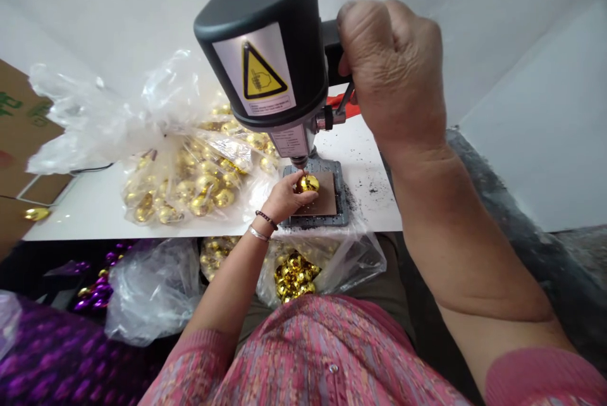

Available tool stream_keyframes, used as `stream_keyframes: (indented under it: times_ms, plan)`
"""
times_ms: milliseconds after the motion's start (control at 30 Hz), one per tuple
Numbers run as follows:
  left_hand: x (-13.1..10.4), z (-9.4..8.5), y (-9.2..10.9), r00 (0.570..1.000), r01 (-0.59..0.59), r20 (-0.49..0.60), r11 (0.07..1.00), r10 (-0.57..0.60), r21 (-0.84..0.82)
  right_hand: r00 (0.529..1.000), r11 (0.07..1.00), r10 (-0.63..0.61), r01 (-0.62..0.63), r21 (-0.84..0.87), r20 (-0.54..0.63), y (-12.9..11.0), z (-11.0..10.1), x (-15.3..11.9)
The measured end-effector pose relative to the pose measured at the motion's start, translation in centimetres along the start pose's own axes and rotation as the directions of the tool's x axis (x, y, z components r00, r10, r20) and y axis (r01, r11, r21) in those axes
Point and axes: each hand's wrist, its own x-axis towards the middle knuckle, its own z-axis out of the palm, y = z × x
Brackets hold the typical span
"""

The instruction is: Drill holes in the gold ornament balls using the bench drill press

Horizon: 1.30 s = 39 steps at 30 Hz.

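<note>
My left hand [288, 195] holds a shiny gold ball [308, 184] between thumb and fingers, over a brown board [326, 194] on the grey metal base [342, 178] of a bench drill press. The drill's tip is right above the ball; whether they touch is hard to tell. My right hand [396, 52] is wrapped round the black handle [332, 52] at the right side of the black drill head [265, 20], which carries a yellow warning label. A bracelet and a silver bangle are on my left wrist.
Clear plastic bags of gold balls [203, 181] cover the white table [95, 222] at left. An open bag of gold balls [296, 273] lies at my lap. Dark shavings [374, 181] are scattered right of the base. A cardboard box [23, 140] stands far left, above purple balls [97, 295].
</note>
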Motion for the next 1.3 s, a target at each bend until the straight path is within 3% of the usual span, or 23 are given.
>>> stream_keyframes:
  times_ms: [267, 467, 533, 733, 1033, 1300]
  plan:
    - [0.0, -0.4, 0.0, 0.999, -0.007, 0.053, 0.999, 0.005, 0.033, 0.998, 0.996, -0.068, 0.068, 0.065, 0.003, 0.6, -0.5, -1.3]
    - [0.2, 0.1, -0.6, 0.998, -0.035, 0.054, 0.999, 0.036, -0.024, 0.976, 0.969, -0.215, 0.217, -0.116, 0.031, 2.5, -1.4, -5.7]
    - [0.3, 0.3, -0.8, 0.997, -0.041, 0.063, 0.998, 0.044, -0.052, 0.953, 0.937, -0.303, 0.300, -0.177, 0.014, 3.5, -1.3, -7.0]
    - [0.3, 0.4, -1.2, 0.999, -0.024, 0.046, 1.000, 0.025, -0.020, 0.815, 0.790, -0.574, 0.525, -0.316, -0.082, 6.5, -0.1, -8.9]
    - [-0.1, 0.7, -1.1, 0.998, -0.061, 0.030, 0.998, 0.061, 0.012, 0.756, 0.770, -0.633, 0.594, -0.234, -0.165, 9.5, 1.3, -9.1]
    - [-0.2, 1.0, -1.7, 0.993, -0.117, -0.013, 0.993, 0.117, 0.035, 0.762, 0.787, -0.617, 0.594, -0.169, -0.197, 12.6, 3.1, -9.6]
